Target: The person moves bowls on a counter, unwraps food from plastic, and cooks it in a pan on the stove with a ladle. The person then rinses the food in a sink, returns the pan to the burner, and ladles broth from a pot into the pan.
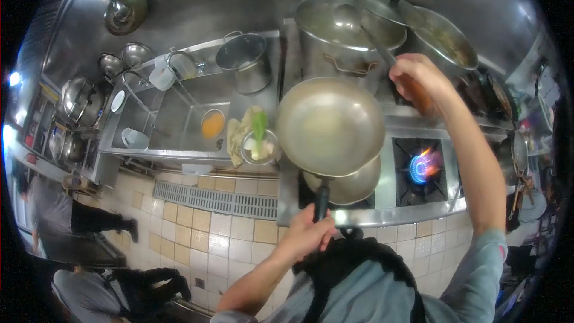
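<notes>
My left hand (311,232) is closed round the black handle of a wide pan (329,125), which is held above another pan (353,184) on the stove. A thin layer of pale liquid seems to lie in the held pan. My right hand (421,78) grips the wooden handle of a ladle (376,42); its bowl is over the large steaming pot (323,24) at the back. Left of the held pan, a small bowl (272,154) holds a green stalk and pale pieces, beside a crumpled cloth (238,134).
A blue and orange flame (422,166) burns on the right burner. A second big pot (445,39) and a lid (391,9) stand at the back right. Sinks (179,122) and a steel pot (244,66) are at left. Two people (89,293) (51,203) are at lower left.
</notes>
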{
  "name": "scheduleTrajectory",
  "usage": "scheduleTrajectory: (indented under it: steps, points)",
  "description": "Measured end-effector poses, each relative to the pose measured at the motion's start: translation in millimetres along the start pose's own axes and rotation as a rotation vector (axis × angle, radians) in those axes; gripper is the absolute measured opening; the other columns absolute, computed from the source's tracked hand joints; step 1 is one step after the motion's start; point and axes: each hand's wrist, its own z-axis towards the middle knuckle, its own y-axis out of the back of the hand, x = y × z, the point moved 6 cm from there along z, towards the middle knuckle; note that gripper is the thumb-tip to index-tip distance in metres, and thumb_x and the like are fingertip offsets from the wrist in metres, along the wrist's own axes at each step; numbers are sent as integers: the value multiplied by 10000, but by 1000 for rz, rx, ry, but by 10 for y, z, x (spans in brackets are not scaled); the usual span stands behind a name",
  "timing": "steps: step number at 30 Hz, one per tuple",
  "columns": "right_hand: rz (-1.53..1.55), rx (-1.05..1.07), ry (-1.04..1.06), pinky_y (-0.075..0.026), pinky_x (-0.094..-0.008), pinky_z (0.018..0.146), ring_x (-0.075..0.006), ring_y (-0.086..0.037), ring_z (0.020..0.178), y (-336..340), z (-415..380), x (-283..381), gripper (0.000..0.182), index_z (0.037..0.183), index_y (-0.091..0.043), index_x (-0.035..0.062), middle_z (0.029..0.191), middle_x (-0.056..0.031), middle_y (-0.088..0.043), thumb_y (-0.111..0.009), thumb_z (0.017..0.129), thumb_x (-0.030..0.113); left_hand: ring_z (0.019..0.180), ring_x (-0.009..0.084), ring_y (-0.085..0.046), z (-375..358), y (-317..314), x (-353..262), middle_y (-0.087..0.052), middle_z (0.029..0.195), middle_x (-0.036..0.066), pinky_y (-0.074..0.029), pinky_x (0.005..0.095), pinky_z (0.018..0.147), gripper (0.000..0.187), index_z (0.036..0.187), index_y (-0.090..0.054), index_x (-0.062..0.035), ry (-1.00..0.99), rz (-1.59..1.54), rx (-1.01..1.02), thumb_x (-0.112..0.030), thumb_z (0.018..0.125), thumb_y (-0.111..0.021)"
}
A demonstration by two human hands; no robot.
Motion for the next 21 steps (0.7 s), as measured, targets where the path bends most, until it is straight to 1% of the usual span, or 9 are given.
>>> scheduleTrajectory:
  steps: [2, 5, 6, 8, 9, 12, 14, 17, 21]
  points:
    - [89, 15, -27, -422, -266, 460, -145, -555, 541, -5, 111, -9, 165, 773, -579, 26, 708, -78, -582, -620, 752, 184, 477, 120, -490, 14, -5, -30, -555, 690, 95, -408, 267, 411, 169, 994, -471, -44, 7, 25, 7, -80, 883, -592]
    - [644, 61, -100, -460, -203, 440, -112, -582, 564, -35, 186, 3, 127, 774, -580, 55, 759, -86, -619, -637, 835, 150, 473, 119, -487, 40, -21, -48, -554, 685, 92, -405, 266, 409, 170, 995, -471, -45, 0, 11, 13, -88, 886, -594]
    - [842, 248, -202, -455, -184, 415, -119, -599, 581, -58, 211, 36, 121, 816, -552, 13, 817, -105, -608, -618, 852, 108, 472, 119, -487, 37, -32, -60, -556, 688, 91, -403, 265, 409, 170, 997, -472, -46, -5, 5, 11, -94, 888, -594]
    - [1049, 352, -197, -432, -166, 390, -125, -608, 586, -35, 208, 89, 161, 908, -500, -48, 864, -136, -585, -585, 871, 82, 471, 118, -486, 29, -42, -71, -557, 690, 90, -402, 264, 408, 171, 999, -473, -47, -10, 0, 8, -99, 891, -594]
    - [1050, 354, -197, -432, -166, 390, -125, -608, 586, -24, 184, 110, 161, 908, -500, -48, 864, -136, -585, -585, 871, 82, 472, 117, -487, 30, -48, -70, -560, 699, 94, -402, 263, 410, 172, 1003, -474, -46, -1, 13, 10, -102, 893, -594]
    - [1211, 366, -212, -420, -176, 377, -141, -597, 588, 4, 54, 210, 299, 1068, -414, -119, 864, -147, -549, -556, 886, 70, 474, 116, -489, 24, -74, -86, -567, 713, 101, -403, 263, 413, 176, 1008, -474, -43, 7, 28, 14, -105, 894, -594]
    - [1289, 372, -173, -403, -196, 358, -157, -578, 591, 34, -63, 294, 464, 1210, -292, -164, 867, -151, -521, -540, 895, 70, 474, 116, -489, 23, -98, -91, -570, 720, 105, -404, 263, 415, 179, 1009, -475, -41, 4, 33, 15, -106, 893, -594]
    - [1410, 433, -174, -389, -215, 347, -165, -558, 592, 65, -277, 384, 545, 1267, -205, -193, 897, -147, -497, -514, 911, 82, 473, 119, -491, 20, -139, -85, -573, 720, 110, -406, 266, 418, 184, 1011, -475, -38, 8, 16, 19, -106, 891, -596]
    - [1467, 498, -179, -384, -232, 340, -176, -557, 596, 128, -662, 468, 542, 1277, -191, -204, 935, -160, -489, -472, 938, 112, 468, 126, -494, 12, -195, -59, -576, 725, 114, -408, 270, 419, 196, 1021, -472, -35, 6, 32, 15, -103, 885, -596]
